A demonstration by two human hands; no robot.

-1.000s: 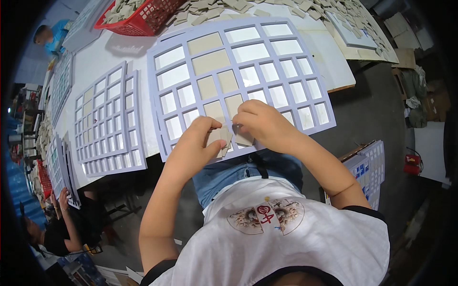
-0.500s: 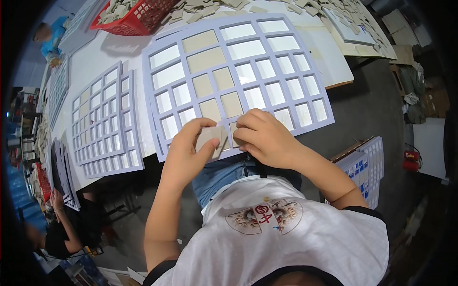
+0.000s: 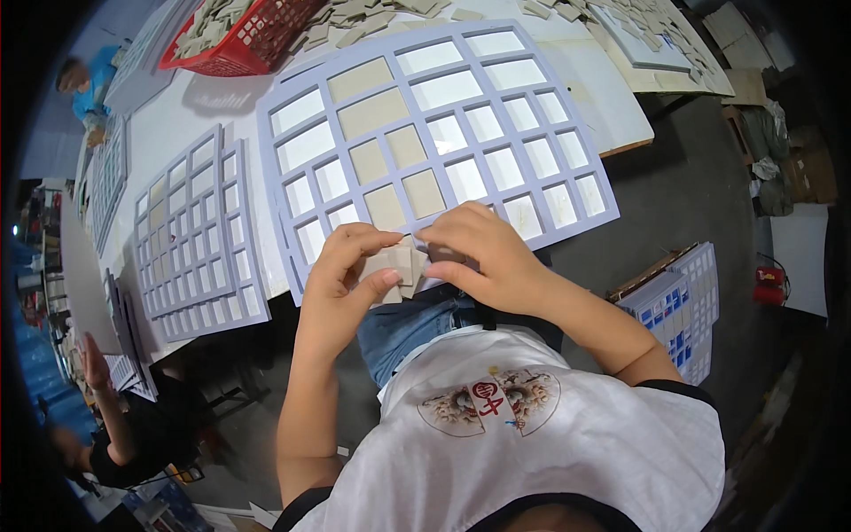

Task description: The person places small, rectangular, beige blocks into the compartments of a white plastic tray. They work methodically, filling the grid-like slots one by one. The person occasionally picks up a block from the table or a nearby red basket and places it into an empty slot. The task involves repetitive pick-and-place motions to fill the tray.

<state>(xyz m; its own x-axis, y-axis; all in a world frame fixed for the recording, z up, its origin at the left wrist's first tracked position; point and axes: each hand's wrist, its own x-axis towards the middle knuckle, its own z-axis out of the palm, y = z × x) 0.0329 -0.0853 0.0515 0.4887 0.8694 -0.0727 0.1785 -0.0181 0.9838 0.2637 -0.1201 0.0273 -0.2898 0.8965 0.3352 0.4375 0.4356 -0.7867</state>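
My left hand is closed on a small stack of square beige tiles, thumb in front and fingers behind, over the near edge of a lavender grid panel. My right hand is beside the stack. Its thumb and forefinger are parted, their tips at the right edge of the tiles; whether they grip one is hard to tell. One column of the panel holds beige pieces, wide ones at the far end and squarer ones nearer. Most other cells show white. My hands hide part of the nearest row.
A red plastic basket of beige tiles stands at the far left, with loose tiles beside it. More grid panels lie on the left, and others stand low at the right. Two other people are at the left.
My right hand has shifted slightly left, from the panel's nearest row to the tile stack, its thumb parting from its fingers. The tiles in my left hand have turned and fanned out.
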